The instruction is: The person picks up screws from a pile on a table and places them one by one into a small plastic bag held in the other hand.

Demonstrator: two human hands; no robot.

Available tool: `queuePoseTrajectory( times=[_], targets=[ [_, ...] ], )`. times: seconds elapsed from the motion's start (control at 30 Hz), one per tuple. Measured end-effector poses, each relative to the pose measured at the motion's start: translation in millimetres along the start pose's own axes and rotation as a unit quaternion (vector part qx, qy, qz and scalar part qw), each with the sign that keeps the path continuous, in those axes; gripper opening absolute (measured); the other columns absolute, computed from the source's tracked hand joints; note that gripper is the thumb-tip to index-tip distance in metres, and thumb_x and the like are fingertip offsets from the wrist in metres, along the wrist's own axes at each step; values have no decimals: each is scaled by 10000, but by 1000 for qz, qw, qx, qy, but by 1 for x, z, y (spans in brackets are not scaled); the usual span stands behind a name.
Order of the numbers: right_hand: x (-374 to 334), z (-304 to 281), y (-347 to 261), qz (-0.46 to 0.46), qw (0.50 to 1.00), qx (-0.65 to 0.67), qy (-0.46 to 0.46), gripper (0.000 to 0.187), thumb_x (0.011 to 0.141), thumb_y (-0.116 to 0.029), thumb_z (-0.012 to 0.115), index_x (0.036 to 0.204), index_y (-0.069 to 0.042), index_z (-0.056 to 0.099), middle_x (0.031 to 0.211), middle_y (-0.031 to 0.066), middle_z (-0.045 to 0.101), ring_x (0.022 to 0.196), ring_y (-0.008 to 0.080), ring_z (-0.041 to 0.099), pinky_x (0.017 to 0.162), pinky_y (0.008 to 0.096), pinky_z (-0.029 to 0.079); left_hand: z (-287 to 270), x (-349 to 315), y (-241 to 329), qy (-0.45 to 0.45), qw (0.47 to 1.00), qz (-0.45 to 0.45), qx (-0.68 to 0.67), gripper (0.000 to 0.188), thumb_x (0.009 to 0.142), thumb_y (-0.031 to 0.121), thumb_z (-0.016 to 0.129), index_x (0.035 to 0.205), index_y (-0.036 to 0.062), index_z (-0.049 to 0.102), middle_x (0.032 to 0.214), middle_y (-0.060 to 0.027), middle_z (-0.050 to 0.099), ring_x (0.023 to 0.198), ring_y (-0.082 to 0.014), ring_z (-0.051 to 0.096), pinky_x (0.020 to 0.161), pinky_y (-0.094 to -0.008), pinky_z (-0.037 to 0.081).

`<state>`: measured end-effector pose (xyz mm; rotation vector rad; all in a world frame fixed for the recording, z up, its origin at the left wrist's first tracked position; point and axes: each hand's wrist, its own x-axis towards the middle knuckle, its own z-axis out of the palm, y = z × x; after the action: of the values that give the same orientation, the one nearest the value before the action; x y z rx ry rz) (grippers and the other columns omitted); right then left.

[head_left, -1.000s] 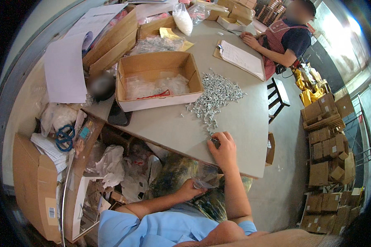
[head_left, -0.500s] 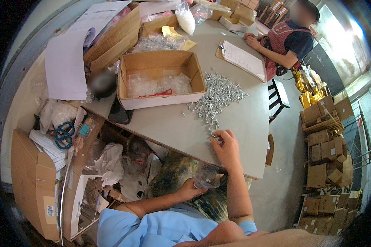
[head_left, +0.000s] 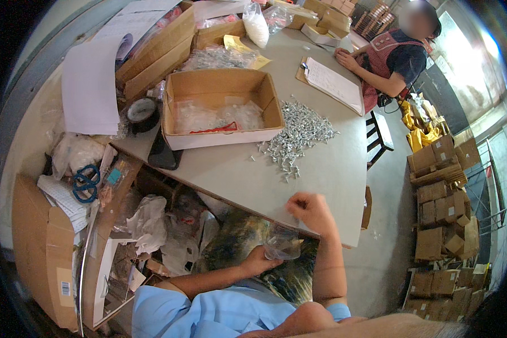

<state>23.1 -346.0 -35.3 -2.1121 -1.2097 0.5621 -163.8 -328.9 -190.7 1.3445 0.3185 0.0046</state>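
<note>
"Holding anything?"

"Yes, a clear plastic bag [head_left: 287, 250], gripped in my closed left hand [head_left: 259, 261]. My right hand [head_left: 311, 213] is curled over the table [head_left: 335, 180] near its edge, too blurred to tell how far open it is or whether it has hold of something."

"And the screws [head_left: 304, 132]?"

"Heaped on the table, beyond my right hand. A cardboard box [head_left: 222, 139] blocks their left side; a clipboard [head_left: 333, 85] lies behind them."

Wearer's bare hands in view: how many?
2: left hand, holding a clear plastic bag; right hand, over the grey tabletop, apart from the heap of small silver metal fasteners.
</note>
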Motion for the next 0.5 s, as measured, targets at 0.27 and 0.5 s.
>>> queuePoseTrajectory(
  times=[0.27, 0.5],
  targets=[
    [55, 11, 32, -7, 972, -123, 198, 190, 779, -180, 656, 922, -60, 625, 904, 136, 597, 808, 323, 596, 732, 413, 477, 1, -1, 2, 8, 999, -1, -42, 335, 830, 212, 704, 1088, 16, 618, 1038, -77, 658, 950, -148, 587, 851, -318, 464],
    [46, 13, 34, -19, 967, -160, 196, 122, 786, -163, 616, 841, -56, 598, 856, 149, 591, 810, 353, 587, 714, 438, 472, 4, 0, -1, 29, 998, 43, -34, 314, 824, 223, 714, 1050, 20, 637, 944, -57, 671, 869, -142, 598, 790, -319, 482]
  ],
)
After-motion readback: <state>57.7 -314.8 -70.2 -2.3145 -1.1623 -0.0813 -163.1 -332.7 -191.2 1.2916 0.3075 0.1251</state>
